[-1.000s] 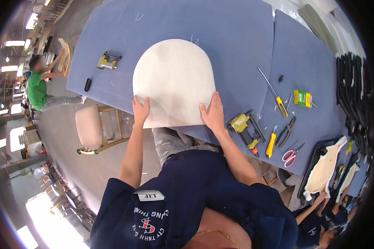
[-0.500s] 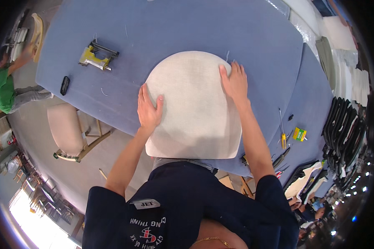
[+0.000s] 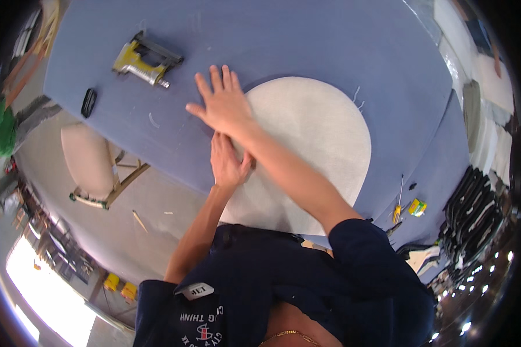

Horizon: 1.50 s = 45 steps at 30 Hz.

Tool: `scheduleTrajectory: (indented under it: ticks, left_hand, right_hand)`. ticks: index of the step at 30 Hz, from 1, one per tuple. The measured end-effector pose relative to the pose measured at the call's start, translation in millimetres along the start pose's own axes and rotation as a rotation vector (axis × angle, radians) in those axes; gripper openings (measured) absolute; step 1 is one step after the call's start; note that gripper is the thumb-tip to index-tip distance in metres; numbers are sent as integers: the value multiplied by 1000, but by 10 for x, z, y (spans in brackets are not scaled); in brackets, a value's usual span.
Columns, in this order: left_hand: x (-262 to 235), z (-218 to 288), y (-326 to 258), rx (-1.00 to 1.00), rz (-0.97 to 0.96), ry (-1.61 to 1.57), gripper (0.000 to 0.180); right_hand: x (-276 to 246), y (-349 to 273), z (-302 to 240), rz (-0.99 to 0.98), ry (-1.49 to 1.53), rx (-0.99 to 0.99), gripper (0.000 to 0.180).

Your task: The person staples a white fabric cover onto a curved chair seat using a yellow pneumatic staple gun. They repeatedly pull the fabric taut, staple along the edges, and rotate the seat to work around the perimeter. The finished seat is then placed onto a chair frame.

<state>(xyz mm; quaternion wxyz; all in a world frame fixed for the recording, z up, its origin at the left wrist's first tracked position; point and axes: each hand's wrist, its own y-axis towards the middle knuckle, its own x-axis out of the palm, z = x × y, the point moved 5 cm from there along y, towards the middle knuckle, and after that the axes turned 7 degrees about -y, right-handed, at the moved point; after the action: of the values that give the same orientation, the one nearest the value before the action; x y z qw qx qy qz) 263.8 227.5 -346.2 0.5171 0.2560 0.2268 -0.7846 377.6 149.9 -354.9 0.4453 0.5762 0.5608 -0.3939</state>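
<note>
A cream fabric-covered seat pad (image 3: pixel 318 133), rounded at its far side, lies on the blue-grey table in front of me. My left hand (image 3: pixel 228 165) holds its left edge, thumb on top and fingers along the outside. Crossing over the pad, my right forearm reaches left. My right hand (image 3: pixel 224 104) is open with fingers spread, just beyond my left fingertips at the pad's far-left edge, and holds nothing. Farther left on the table lies a yellow and black staple gun (image 3: pixel 147 61), apart from both hands.
A small black object (image 3: pixel 88 103) lies at the table's left edge. Toward the right are a screwdriver (image 3: pixel 397 211) and a yellow-green box (image 3: pixel 417 207). An upholstered chair part (image 3: pixel 90 159) stands on the floor at left. Black stacked pieces (image 3: pixel 472 205) fill the right side; a person in green (image 3: pixel 1 128) is far left.
My right hand has left the pad's right edge and swung across to its far-left side, fingers spreading. The pad appears farther right and tilted. My left hand stays at its left edge.
</note>
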Motion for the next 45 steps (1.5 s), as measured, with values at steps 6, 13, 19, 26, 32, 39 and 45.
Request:
scheduleTrajectory:
  ticks: [6,13,19,26,32,39,45]
  left_hand:
    - [-192,-125,-410,-189,-38,-252,74]
    - [-300,-136,-1075,51,-108,-99,79]
    - [55,248,778,334,-215,48,61]
    - [254,-44,2116,301,171,260,59]
    - [135,-99,1530,200,208,196,62]
    - [-579,36,1731,277,409,-53,69]
    - [223,-167,1160,128,143,-193,70]
  right_hand:
    - [-918,-692,1475,2,-94,191,50]
    - [-1375,-2309,2188,51,88,869,70]
    - [-1347,-2301,2186,57,26,892,69]
    - [-1351,-2261,2201,152,46,857,65]
    - [-1288,-2322,2213,209,43,881,61]
    - [-1248,-2313,2306,181,69,888,61]
    - [-1220,-2317,2367,214,30,875,62]
